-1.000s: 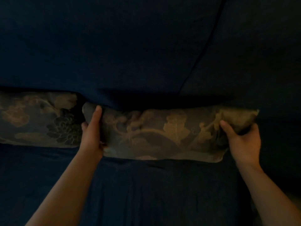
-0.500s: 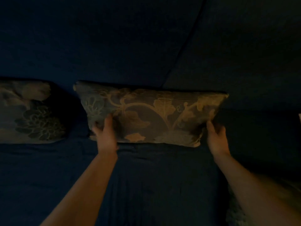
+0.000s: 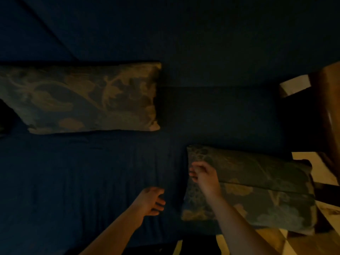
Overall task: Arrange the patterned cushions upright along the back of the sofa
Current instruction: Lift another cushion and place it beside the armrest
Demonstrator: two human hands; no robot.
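A patterned cushion (image 3: 88, 97) stands upright against the dark blue sofa back (image 3: 184, 34) at the left. A second patterned cushion (image 3: 257, 192) lies flat near the front right edge of the seat, with what looks like a further one under it. My right hand (image 3: 204, 176) hovers over this flat cushion's left end, fingers loosely curled, holding nothing. My left hand (image 3: 151, 200) hangs above the seat just left of that cushion, fingers apart and empty.
The blue sofa seat (image 3: 73, 181) stretches left and toward me. A wooden armrest or side piece (image 3: 331, 116) rises at the right edge. Light wooden floor (image 3: 303, 243) shows at the bottom right.
Both hands have let go of the cushion, which now stands against the sofa back. My view and hands have shifted right and down to the flat cushion at the seat's front.
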